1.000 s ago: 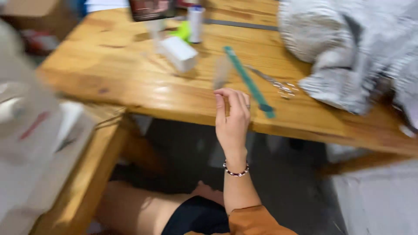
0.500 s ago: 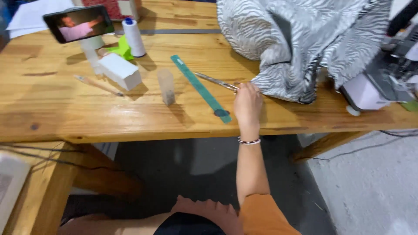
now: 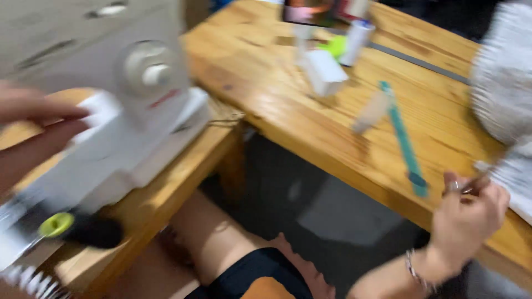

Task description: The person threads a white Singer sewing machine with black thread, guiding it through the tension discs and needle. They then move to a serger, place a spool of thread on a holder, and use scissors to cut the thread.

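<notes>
The right hand [image 3: 468,213] pinches thin metal scissors [image 3: 481,182] at the desk [image 3: 310,127] edge, stiff and light, best held by handles; the left hand [image 3: 33,119], fingers together, nears the sewing machine [image 3: 133,111].

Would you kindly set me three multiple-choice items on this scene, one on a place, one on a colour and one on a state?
1. Where does the white sewing machine stand?
A. on the lower wooden bench, at the left
B. on the floor
C. on the grey cloth

2. What colour is the ruler on the table?
A. red
B. teal
C. black

3. What is the right hand doing?
A. lying flat and empty
B. gripping small metal scissors at the table edge
C. resting on the knee

Answers: 1 A, wood shows beneath it; 2 B, a teal strip; 3 B, fingers curl around the metal handles.
</notes>
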